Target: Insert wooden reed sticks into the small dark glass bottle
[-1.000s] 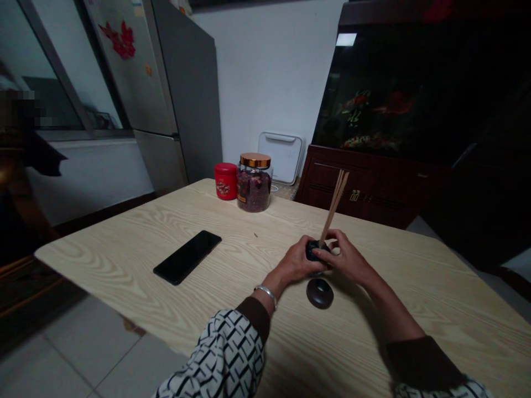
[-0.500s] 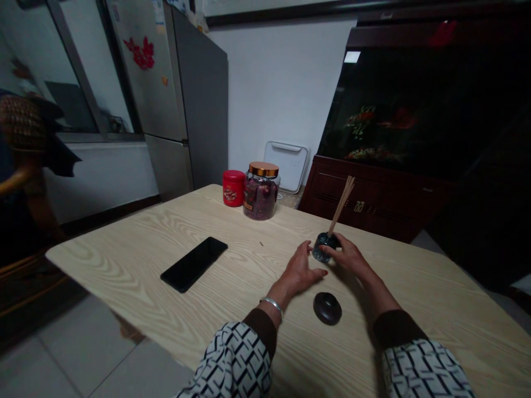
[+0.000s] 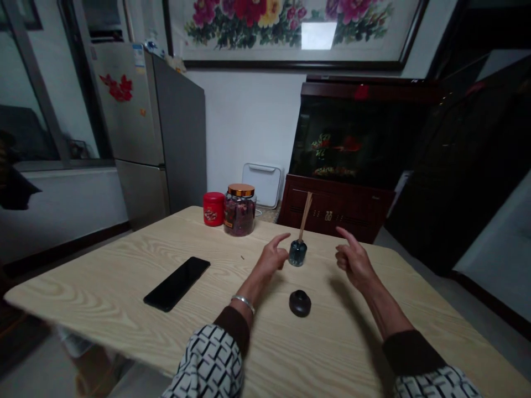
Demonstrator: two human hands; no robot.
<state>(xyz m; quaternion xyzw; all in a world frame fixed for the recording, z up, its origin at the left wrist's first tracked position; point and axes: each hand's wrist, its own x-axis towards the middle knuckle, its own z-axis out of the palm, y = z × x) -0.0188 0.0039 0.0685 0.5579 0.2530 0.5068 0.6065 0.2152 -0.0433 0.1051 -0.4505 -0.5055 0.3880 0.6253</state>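
Here's the big pale wooden table (image 3: 265, 342) filling the lower half of your frame, the fridge (image 3: 133, 121) tall at upper left, the fish tank (image 3: 340, 138) dark at upper right. Coming down in size, there's your left hand (image 3: 269, 258), just left of the bottle at centre, forefinger stretched out, the others curled, gripping nothing; whether it brushes the glass, you can't tell from here. Over at centre right, your right hand (image 3: 357, 264) is raised and empty, forefinger pointing, well apart from everything. Behind them sits the jar (image 3: 239, 213), the red tub (image 3: 213, 210) close on its left, and the phone (image 3: 178, 283) lies flat at lower left. Now the bottle (image 3: 297, 254), right of centre, upright on the wood: by the look of it, the sticks (image 3: 306, 218) are in and it's standing unaided, so that much seems done. It's small, dark bluish glass, paler towards the base, with the thin tan sticks bunched together, leaning slightly right. Below it, apart and unfitted, rests the dark round cap (image 3: 300, 303), domed and brown; whether that's left for you to deal with, nothing here settles. Smallest of all, a brown sliver (image 3: 243, 257) lies near centre.
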